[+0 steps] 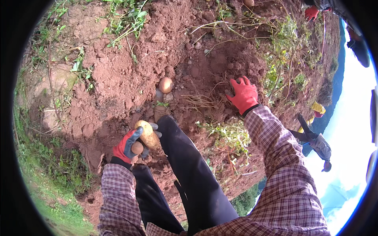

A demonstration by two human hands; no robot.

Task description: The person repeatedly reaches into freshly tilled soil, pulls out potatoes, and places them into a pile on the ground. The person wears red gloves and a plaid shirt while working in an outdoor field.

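Observation:
My left hand (131,146), in a red and grey coated work glove, holds a long pale potato (147,134) and a smaller brown potato (137,148) against its palm. To the right, my right hand (244,93) wears a matching glove and rests on loose reddish soil beside thin dry roots (199,101). Its fingers are partly bent and apart, with the fingertips at the dirt; no potato shows in it. Another potato (166,85) lies on the soil between the hands, ahead of my knee.
Uprooted leafy stems (230,135) lie near my right forearm. Weeds (127,20) grow at the upper left. A co-worker's red-gloved hand (311,13) shows at the upper right, and a person in grey (322,147) stands farther off. Another potato (249,3) lies at the top.

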